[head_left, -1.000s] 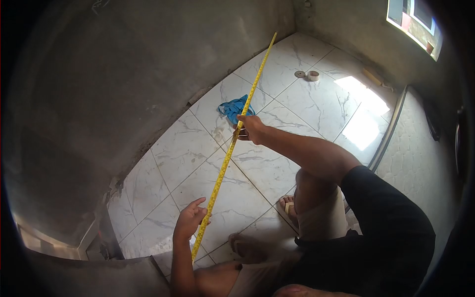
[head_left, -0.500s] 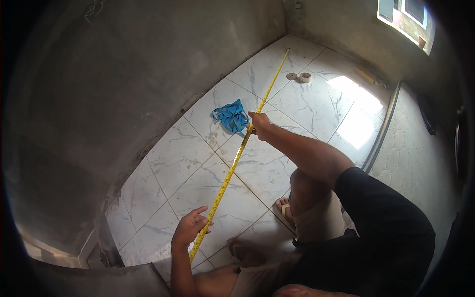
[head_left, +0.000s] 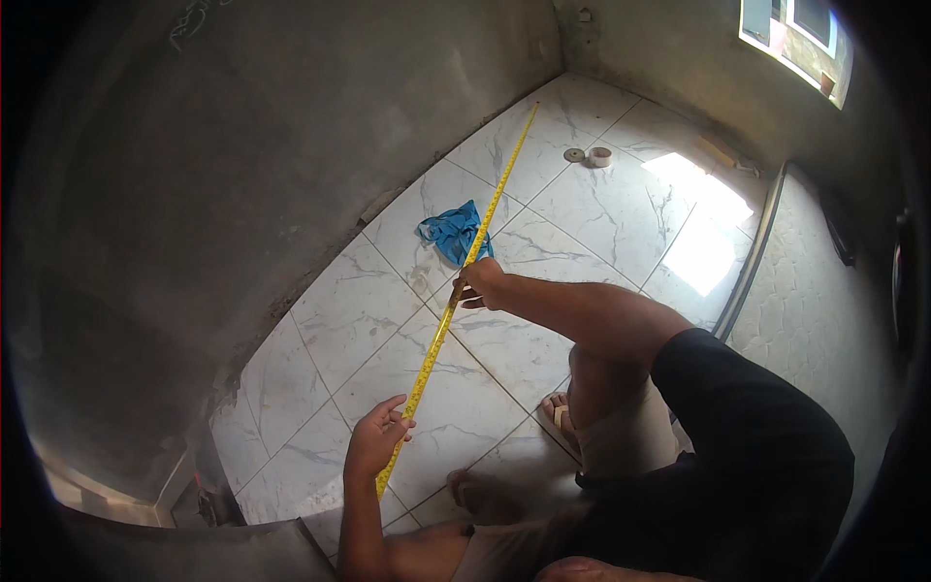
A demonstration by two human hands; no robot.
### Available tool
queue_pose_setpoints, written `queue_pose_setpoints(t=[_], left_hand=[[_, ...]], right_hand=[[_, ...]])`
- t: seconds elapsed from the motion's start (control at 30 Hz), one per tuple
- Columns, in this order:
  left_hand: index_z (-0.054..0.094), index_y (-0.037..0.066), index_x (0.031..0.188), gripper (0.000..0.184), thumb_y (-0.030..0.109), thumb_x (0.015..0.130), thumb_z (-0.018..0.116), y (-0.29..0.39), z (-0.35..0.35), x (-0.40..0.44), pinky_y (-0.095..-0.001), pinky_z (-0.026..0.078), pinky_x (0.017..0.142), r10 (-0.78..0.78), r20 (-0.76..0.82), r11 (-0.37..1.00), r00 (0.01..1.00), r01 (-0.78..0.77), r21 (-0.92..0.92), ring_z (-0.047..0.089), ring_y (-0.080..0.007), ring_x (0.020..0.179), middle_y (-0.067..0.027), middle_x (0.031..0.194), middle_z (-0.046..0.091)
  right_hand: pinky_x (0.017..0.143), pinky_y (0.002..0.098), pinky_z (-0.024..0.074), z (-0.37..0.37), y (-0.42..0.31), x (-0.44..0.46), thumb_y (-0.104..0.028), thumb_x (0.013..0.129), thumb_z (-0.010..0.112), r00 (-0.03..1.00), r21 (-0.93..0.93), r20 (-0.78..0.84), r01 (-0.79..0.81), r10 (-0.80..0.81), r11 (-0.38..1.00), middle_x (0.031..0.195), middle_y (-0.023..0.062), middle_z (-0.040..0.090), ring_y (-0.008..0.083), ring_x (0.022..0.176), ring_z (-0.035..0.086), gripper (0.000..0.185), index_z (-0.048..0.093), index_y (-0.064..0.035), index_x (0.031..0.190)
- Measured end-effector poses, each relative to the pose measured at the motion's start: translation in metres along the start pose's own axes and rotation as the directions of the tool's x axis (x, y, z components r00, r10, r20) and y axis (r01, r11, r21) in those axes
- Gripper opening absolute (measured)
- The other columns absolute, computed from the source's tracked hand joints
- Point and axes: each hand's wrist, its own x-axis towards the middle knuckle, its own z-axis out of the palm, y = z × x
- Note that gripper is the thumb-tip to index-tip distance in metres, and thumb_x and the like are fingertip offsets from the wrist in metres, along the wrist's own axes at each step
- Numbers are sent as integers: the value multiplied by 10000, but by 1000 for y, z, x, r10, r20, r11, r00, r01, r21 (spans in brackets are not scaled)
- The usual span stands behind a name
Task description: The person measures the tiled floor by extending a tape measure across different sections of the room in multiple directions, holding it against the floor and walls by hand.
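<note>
A yellow tape measure blade (head_left: 427, 371) runs in a long diagonal line over the tiled floor, from the lower middle up to its far end near the back wall. My right hand (head_left: 481, 284) grips the blade about halfway along, fingers closed round it. Lower down, my left hand (head_left: 374, 439) holds the near part between thumb and fingers. Just beyond my right hand lies a crumpled blue cloth (head_left: 449, 231), and the blade passes over its right side. The tape's case cannot be seen.
White marbled tiles (head_left: 572, 228) cover the floor. A roll of tape (head_left: 600, 157) and a flat grey disc (head_left: 574, 155) lie near the back. Along the right a mattress (head_left: 795, 281) rests. A bare grey wall (head_left: 223, 194) rises at left; my sandalled foot (head_left: 556, 412) is below.
My right hand has moved down and left along the blade. The blade's far end has swung left, so the blade now crosses the blue cloth. My left hand has shifted only slightly.
</note>
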Motion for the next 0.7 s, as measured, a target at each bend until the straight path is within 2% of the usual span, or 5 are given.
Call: queue_pose_setpoints(t=[0.13,0.33,0.43,0.63,0.7], left_hand=[[502,10,1378,480,72,914,610,-7,-5,-3,-265,516,752,6,8,1000,1000,-6,-9,635,-122,771,-88,946,676],[473,-4,1395,501,58,916,605,-3,-10,-12,-280,537,776,-9,70,1000,998,10,-19,655,-148,806,-133,1005,679],[448,-15,1410,521,48,914,597,2,-7,-13,-281,538,783,-10,108,999,994,14,-42,658,-148,815,-147,1024,679],[441,-20,1414,535,35,904,595,-1,-5,-6,-280,532,802,34,56,996,998,-29,-90,654,-151,829,-154,1038,676],[444,-22,1411,536,37,901,600,3,-3,-7,-280,530,807,27,4,995,1000,-26,-98,651,-154,836,-153,1038,675]], right_hand=[[687,398,592,-10,-11,10,-57,902,584,997,-10,-62,38,-39,999,900,98,676,240,776,699,57,626,-21,915],[581,368,594,-45,-31,29,-34,907,573,959,-13,-211,188,-187,982,936,161,656,274,745,693,152,570,30,1046],[653,389,611,-50,-32,33,-77,909,608,953,81,-249,196,-171,977,930,128,615,261,777,693,144,569,14,1014],[640,422,629,-26,-21,21,-64,890,601,992,137,-84,105,-94,985,866,146,591,299,754,691,161,525,53,969],[677,432,599,-18,-16,14,-102,899,585,999,60,10,33,-34,998,882,118,638,283,755,697,151,548,6,998]])
